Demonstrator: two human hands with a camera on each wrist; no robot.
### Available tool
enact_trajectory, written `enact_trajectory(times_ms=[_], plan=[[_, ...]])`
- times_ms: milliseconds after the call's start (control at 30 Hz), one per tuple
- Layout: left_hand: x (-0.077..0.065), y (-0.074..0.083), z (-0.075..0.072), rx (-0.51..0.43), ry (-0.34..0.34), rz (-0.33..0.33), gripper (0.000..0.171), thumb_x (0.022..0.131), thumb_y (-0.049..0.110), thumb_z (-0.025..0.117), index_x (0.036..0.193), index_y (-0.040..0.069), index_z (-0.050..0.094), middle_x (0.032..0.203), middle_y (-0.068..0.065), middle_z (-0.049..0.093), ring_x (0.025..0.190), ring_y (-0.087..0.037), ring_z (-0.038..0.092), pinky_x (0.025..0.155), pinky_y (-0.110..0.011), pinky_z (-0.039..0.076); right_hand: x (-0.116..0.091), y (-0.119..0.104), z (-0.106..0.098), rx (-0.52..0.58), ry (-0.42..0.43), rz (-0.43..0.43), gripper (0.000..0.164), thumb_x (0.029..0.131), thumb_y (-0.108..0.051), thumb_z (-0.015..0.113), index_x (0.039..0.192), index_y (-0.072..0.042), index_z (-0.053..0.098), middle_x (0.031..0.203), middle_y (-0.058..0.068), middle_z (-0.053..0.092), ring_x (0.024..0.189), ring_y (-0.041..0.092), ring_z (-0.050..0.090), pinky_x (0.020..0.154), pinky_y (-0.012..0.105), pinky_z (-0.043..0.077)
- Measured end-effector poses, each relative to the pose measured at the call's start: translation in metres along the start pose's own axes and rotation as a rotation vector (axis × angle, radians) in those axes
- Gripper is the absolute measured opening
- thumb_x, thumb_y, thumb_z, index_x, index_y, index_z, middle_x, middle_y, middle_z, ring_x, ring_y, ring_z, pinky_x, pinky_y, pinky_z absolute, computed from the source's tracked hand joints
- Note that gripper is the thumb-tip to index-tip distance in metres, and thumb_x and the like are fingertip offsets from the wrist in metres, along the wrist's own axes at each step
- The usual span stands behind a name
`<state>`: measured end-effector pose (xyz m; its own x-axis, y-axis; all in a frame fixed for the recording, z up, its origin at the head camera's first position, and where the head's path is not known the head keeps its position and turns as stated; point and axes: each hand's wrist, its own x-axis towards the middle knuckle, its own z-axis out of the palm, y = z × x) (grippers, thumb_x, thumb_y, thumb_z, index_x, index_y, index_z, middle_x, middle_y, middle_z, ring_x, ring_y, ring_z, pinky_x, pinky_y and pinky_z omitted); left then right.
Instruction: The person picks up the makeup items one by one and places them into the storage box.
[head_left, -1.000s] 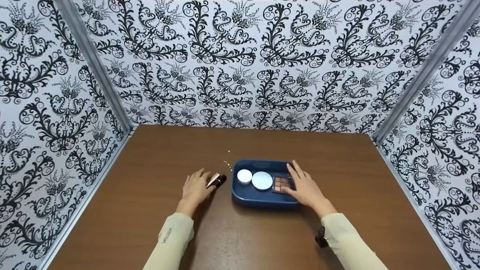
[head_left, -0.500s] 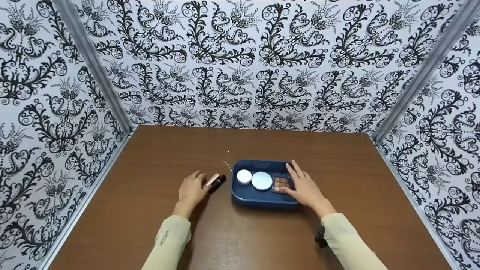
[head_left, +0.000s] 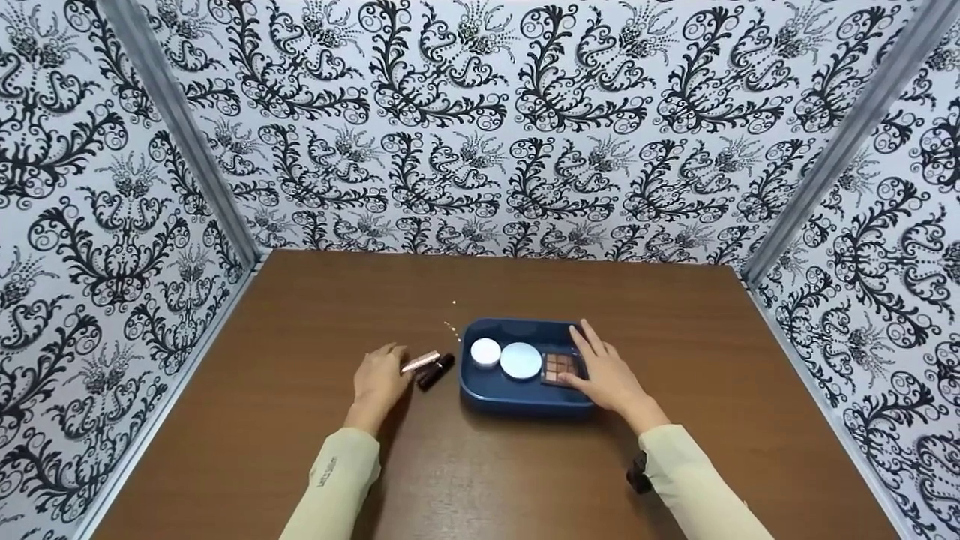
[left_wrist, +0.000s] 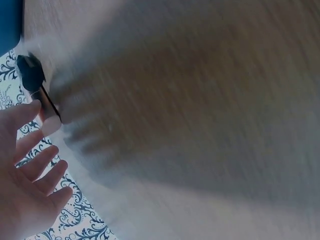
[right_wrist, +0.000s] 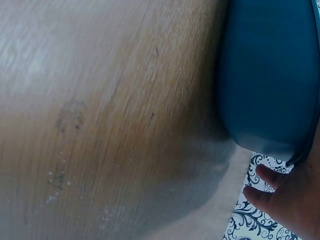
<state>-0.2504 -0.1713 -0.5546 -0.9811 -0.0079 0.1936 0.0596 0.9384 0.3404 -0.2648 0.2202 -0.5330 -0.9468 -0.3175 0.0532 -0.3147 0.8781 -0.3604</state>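
My left hand [head_left: 379, 381] pinches a slim pinkish tube, seemingly a lipstick [head_left: 421, 361], between thumb and index finger; the other fingers are spread in the left wrist view. Just right of it, a black tube [head_left: 436, 373] lies on the table. My right hand [head_left: 613, 381] rests over the right end of a blue tray [head_left: 525, 407], fingers fairly straight along its edge and thumb near an eyeshadow palette [head_left: 557, 367]. Also in the tray sit a small white round jar [head_left: 485, 352] and a larger pale round case [head_left: 520, 361].
The brown wooden table [head_left: 360, 292] reaches back to patterned walls [head_left: 480, 127] on three sides. Small bright specks [head_left: 452, 328] lie beside the tray's back left corner. A dark band [head_left: 639, 474] is on the right wrist.
The pinkish tube has turned flatter and come apart from the black tube, while the left hand has shifted slightly left. The right hand and tray stay in place.
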Motion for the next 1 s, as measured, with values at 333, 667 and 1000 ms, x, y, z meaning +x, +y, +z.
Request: enact_trajectory(times_ms=[333, 667, 1000], plan=[[0.004, 0.015, 0.006, 0.033, 0.036, 0.049, 0.030, 0.082, 0.012, 0.079, 0.112, 0.008, 0.073, 0.114, -0.012, 0.073, 0.110, -0.033, 0.068, 0.109, -0.051, 0.045, 0.001, 0.001, 0.003, -0.007, 0.016, 0.002, 0.085, 0.093, -0.044, 0.066, 0.160, -0.015, 0.023, 0.169, 0.013, 0.011, 0.139, 0.051, 0.038, 0.108, 0.067, 0.037], [0.005, 0.023, 0.010, 0.006, 0.038, 0.031, 0.020, 0.083, 0.009, 0.075, 0.103, 0.008, 0.072, 0.102, -0.012, 0.072, 0.095, -0.036, 0.069, 0.079, -0.051, 0.058, 0.002, 0.000, 0.004, 0.002, 0.022, -0.002, 0.084, 0.093, -0.042, 0.067, 0.159, -0.014, 0.024, 0.168, 0.013, 0.012, 0.138, 0.050, 0.039, 0.108, 0.066, 0.038], [0.004, 0.024, 0.012, -0.010, 0.079, 0.044, 0.016, 0.086, 0.009, 0.072, 0.102, 0.007, 0.073, 0.097, -0.013, 0.072, 0.091, -0.037, 0.068, 0.077, -0.052, 0.057, 0.001, 0.000, 0.003, 0.011, 0.024, 0.010, 0.085, 0.093, -0.041, 0.067, 0.160, -0.014, 0.023, 0.169, 0.012, 0.012, 0.139, 0.050, 0.039, 0.108, 0.066, 0.038]])
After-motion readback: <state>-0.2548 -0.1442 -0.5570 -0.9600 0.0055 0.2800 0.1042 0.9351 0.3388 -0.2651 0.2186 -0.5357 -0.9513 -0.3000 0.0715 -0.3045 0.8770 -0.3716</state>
